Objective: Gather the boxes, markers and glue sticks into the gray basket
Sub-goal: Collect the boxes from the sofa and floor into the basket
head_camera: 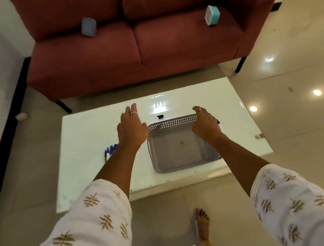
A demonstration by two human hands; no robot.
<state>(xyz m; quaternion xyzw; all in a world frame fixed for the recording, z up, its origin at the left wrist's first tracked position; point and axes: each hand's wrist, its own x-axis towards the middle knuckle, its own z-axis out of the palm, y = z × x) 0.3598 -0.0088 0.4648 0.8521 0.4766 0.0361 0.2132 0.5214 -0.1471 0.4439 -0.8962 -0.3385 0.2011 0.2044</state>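
Note:
A gray basket [175, 162] with a perforated rim sits on the white table [87, 129], with nothing in it. My left hand [130, 127] hovers over the table just left of the basket, fingers straight and holding nothing. My right hand [205, 123] reaches over the basket's far right corner with fingers bent downward; a marker [219, 124] lies partly hidden beside it. Several blue-capped markers [110, 151] lie on the table left of my left forearm. A gray-blue box [88, 26] and a teal box [212, 14] rest on the red sofa [166, 45].
A small black object [160, 116] lies on the table just behind the basket. The sofa stands close behind the table, a white wall with a black skirting to the left, tiled floor to the right. My bare feet [202, 227] stand in front of the table.

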